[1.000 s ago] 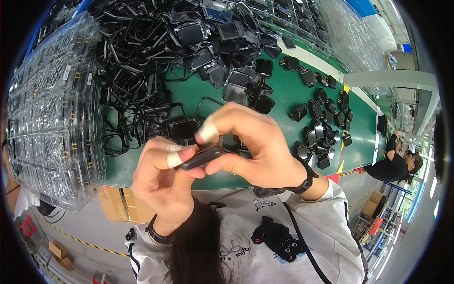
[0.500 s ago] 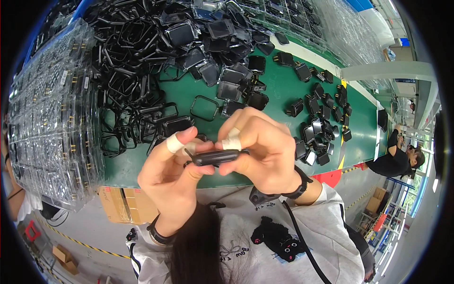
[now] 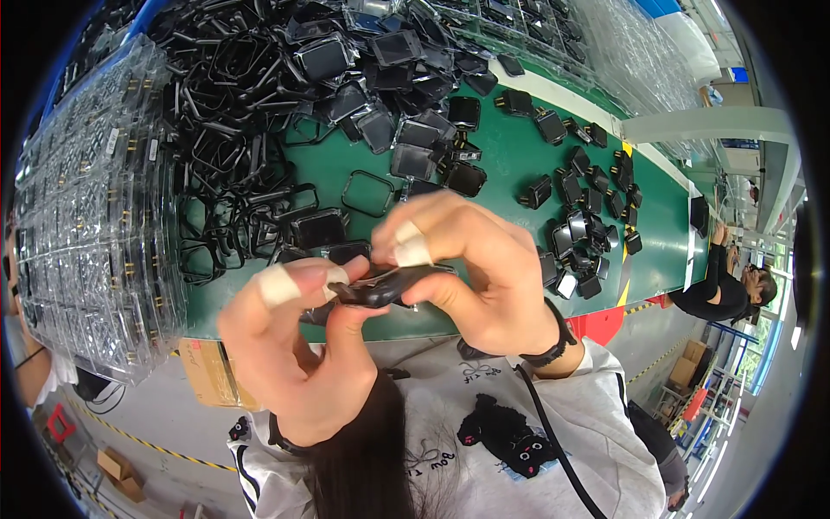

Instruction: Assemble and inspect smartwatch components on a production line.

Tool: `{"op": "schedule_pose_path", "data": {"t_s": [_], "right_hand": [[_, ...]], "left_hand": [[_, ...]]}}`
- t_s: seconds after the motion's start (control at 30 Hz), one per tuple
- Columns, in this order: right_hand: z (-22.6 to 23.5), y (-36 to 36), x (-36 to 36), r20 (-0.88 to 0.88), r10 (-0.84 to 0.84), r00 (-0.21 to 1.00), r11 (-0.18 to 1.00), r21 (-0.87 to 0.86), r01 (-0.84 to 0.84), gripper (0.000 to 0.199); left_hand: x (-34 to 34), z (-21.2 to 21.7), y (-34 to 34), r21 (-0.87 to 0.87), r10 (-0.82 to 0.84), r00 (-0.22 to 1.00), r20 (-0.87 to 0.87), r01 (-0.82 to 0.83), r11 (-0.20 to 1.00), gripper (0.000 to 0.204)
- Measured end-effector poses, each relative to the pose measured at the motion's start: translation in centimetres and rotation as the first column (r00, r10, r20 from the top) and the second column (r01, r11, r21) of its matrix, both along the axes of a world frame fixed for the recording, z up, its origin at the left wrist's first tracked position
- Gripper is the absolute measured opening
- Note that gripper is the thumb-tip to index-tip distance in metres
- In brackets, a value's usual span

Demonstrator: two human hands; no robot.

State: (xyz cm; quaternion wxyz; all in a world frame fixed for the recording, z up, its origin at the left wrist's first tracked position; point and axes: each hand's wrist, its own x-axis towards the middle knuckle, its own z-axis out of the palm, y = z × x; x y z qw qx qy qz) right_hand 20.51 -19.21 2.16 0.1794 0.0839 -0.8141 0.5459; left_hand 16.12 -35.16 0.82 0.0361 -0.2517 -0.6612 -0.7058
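At the left, a tall stack of clear plastic trays (image 3: 91, 225) is set at the table's edge, and a cardboard box (image 3: 206, 370) is placed below, on the near side. To the right of the trays, a large heap of black frames (image 3: 229, 104) is spread over the far left of the green table (image 3: 510, 177). On the near side of the heap, a black part (image 3: 380, 288) is held up over the table's near edge, between both hands; its details are blurred. Its left end is pinched by the thumb and fingers of the left hand (image 3: 324, 381), on which pale finger wraps (image 3: 277, 285) are worn. Beyond the part, a single black frame (image 3: 367, 192) is laid flat on the table, and farther off, dark screens (image 3: 398, 48) are piled against the heap. The part's right end is clamped between the thumb and fingers of the right hand (image 3: 501, 281). Farther right, black blocky units (image 3: 571, 232) are scattered and bunched on the table. Beyond the table's right end, a co-worker in black (image 3: 722, 290) is seen.
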Motion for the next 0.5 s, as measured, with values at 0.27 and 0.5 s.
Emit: {"op": "schedule_pose_path", "data": {"t_s": [0.27, 0.5], "right_hand": [[-0.9, -2.4, 0.4, -0.112, -0.156, 0.981, 0.956, 0.234, 0.178, 0.035], [-0.9, 1.1, 1.9, 0.133, -0.246, 0.960, 0.949, 0.232, 0.211, 0.035]], "left_hand": [[-0.3, 0.2, 0.7, -0.311, -0.026, 0.955, -0.296, -0.070, 0.948, 0.045], [-0.3, -1.4, 3.3, -0.390, -0.058, 0.996, 0.063, 0.078, 0.917, 0.030]]}}
